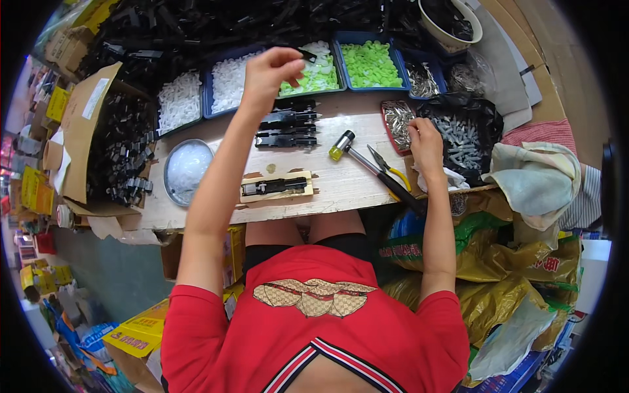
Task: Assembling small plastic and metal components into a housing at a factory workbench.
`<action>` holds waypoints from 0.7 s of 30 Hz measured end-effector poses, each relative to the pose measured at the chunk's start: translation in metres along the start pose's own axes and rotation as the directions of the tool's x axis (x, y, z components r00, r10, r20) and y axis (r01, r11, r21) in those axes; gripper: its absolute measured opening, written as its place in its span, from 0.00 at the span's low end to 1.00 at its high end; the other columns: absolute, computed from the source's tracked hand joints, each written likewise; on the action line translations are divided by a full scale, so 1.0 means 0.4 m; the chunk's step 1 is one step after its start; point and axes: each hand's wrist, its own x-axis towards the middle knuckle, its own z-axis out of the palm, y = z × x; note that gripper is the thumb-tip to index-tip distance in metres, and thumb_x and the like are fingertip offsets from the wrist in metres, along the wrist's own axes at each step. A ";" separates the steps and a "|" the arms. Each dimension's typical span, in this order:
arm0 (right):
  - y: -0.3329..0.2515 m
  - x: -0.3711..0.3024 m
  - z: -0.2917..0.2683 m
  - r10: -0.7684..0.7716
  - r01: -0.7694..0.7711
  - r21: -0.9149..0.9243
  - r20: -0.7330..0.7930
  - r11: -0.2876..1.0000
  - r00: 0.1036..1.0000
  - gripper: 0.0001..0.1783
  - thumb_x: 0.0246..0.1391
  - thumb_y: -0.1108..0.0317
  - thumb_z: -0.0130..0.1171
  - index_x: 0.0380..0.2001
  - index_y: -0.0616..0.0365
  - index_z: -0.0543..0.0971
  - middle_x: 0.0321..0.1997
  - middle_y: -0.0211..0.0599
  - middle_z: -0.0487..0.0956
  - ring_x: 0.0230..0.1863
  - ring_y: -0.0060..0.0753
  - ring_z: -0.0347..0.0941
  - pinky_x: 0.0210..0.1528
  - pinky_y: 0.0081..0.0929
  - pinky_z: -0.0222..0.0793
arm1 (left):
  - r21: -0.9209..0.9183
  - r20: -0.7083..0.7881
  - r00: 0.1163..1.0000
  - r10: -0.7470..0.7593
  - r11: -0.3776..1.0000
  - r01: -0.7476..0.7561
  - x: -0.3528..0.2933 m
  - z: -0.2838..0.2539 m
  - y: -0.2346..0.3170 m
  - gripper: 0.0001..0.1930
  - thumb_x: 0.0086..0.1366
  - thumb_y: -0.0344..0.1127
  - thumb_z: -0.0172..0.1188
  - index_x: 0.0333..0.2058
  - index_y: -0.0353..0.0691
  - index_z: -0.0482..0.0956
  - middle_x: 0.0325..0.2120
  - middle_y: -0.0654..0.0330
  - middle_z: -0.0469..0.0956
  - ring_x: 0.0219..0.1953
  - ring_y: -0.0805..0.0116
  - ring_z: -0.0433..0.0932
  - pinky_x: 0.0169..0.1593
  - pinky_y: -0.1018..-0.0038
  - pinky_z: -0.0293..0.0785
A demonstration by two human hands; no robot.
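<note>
My left hand (267, 75) is raised over the bins at the back, its thumb and fingers pinched. At its fingertips shows a small black part (307, 56), just above a bin of white and pale-green plastic pieces (325, 77). My right hand (426, 141) reaches to the red tray of small metal pins (396, 121), fingers bent down and closed; what they hold is hidden. In front of me a black mechanism (272, 187) lies in a pale wooden fixture (303, 191). Several similar black assemblies (286, 124) lie in a stack behind it.
A yellow-tipped mallet (342, 145) and yellow-handled pliers (389, 168) lie on the right of the table. A round dish (189, 171) and a carton of black parts (92, 124) stand left. Screws in black plastic (460, 139) lie right of the pins. Green pieces (371, 64) fill one bin.
</note>
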 end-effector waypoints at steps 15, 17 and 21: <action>-0.406 -0.046 0.028 -0.744 0.700 0.289 0.073 0.653 0.664 0.07 0.39 0.73 0.51 0.26 0.50 0.73 0.27 0.24 0.70 0.32 0.28 0.65 0.36 0.29 0.53 | -0.686 0.222 0.953 -0.205 0.661 0.303 -0.446 -0.040 -0.061 0.05 0.55 0.21 0.56 0.31 0.32 0.76 0.33 0.55 0.73 0.30 0.64 0.78 0.33 0.72 0.79; -0.420 -0.047 0.034 -0.758 0.717 0.279 0.073 0.639 0.648 0.07 0.39 0.72 0.52 0.26 0.50 0.73 0.27 0.24 0.70 0.32 0.28 0.65 0.36 0.29 0.53 | -0.659 0.219 0.952 -0.214 0.687 0.306 -0.456 -0.047 -0.059 0.04 0.55 0.21 0.56 0.31 0.31 0.76 0.32 0.55 0.72 0.29 0.64 0.78 0.33 0.72 0.79; -0.437 -0.052 0.032 -0.797 0.761 0.247 0.101 0.600 0.595 0.06 0.39 0.71 0.52 0.26 0.49 0.73 0.26 0.22 0.69 0.32 0.26 0.64 0.37 0.29 0.53 | -0.631 0.193 0.959 -0.207 0.723 0.283 -0.473 -0.057 -0.060 0.04 0.55 0.20 0.55 0.30 0.31 0.77 0.32 0.55 0.72 0.29 0.64 0.78 0.33 0.71 0.79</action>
